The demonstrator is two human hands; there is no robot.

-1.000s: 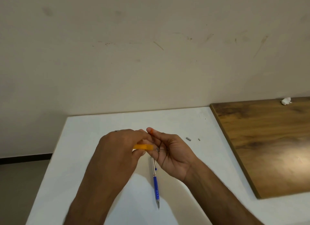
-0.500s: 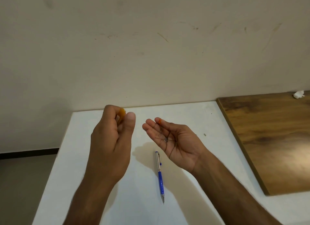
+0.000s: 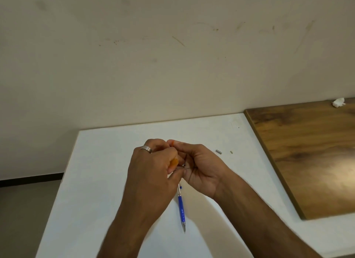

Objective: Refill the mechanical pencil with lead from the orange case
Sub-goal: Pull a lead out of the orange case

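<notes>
left hand gripping orange case, contents hidden

Orange case is mostly hiding inside the left hand; only a sliver is showing between the fingers, so lid state is unreadable. Right hand is curling toward the left one, palm contents hidden; any lead there is too thin to make out. Fingertips of both hands are overlapping, so who is gripping what is unclear. Mechanical pencil is lying on the bench, its top end disappearing under the hands. Small metal piece and pale speck beside it are too tiny to identify. Both forearms are running off the bottom edge. White crumpled object far right is blurring out.
</notes>
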